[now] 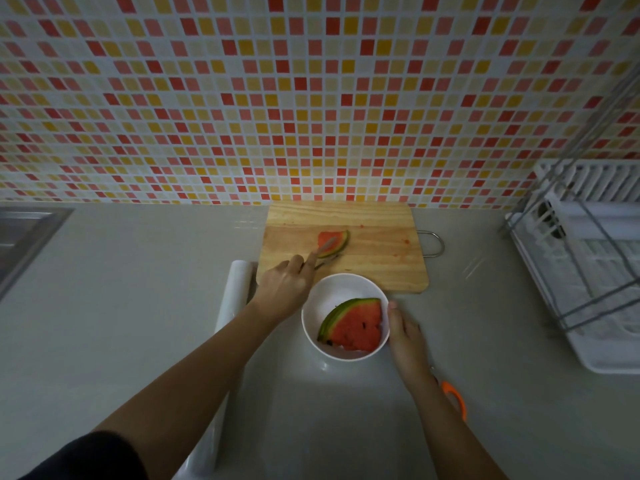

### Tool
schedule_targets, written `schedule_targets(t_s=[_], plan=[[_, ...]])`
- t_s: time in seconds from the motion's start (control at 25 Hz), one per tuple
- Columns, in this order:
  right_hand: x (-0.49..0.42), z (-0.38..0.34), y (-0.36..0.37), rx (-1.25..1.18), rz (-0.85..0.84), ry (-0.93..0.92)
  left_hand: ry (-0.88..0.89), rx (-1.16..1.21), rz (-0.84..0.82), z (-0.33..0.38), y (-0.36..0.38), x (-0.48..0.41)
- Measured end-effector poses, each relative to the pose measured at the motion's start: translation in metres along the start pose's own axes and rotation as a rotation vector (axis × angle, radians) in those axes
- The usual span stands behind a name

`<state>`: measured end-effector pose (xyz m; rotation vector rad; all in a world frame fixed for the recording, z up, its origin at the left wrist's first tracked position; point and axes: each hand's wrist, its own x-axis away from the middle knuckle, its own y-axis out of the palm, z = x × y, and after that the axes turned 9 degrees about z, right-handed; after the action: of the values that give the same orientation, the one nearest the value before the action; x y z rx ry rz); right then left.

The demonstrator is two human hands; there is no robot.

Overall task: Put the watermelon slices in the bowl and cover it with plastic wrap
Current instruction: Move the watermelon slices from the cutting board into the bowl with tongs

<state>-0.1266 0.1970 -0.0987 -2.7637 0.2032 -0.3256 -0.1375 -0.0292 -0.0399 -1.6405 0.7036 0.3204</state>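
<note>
The plastic wrap roll (232,299) was laid on the worktop (138,289). The left hand (284,287), fingers extended, was touching the slice (333,242) on the cutting board (374,258). Stacked slices (353,325) were contained in the bowl (332,289), its rim steadied by the flat-open right hand (405,336).

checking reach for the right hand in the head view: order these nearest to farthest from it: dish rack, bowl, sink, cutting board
1. bowl, touching the right hand, on its left
2. cutting board, ahead, beyond the bowl
3. dish rack, far right
4. sink, far left
</note>
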Motion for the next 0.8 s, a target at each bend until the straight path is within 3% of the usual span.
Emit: schedule_targets(t_s=[0.2,0.28,0.36,0.44,0.56,0.68,0.8], plan=[[0.0,0.0,-0.001,0.009,-0.008,-0.009,-0.074,0.058,-0.036,-0.01,0.005,0.008],[0.001,-0.001,-0.001,-0.001,-0.005,-0.007,-0.149,0.076,-0.122,-0.012,0.006,0.006],[0.001,-0.002,-0.001,-0.004,-0.003,-0.001,-0.358,0.124,-0.279,-0.013,0.006,-0.002],[0.001,-0.003,-0.002,-0.012,-0.01,0.018,-0.661,0.28,-0.239,-0.012,-0.001,-0.011],[0.0,-0.005,-0.002,-0.002,-0.011,0.037,-1.153,0.748,-0.125,-0.017,-0.017,-0.017],[0.001,-0.006,-0.002,0.011,-0.011,0.053,-1.136,1.041,-0.109,-0.02,-0.048,0.011],[0.002,-0.006,-0.002,0.015,-0.025,0.072,-0.945,0.997,-0.187,-0.022,-0.072,0.052]])
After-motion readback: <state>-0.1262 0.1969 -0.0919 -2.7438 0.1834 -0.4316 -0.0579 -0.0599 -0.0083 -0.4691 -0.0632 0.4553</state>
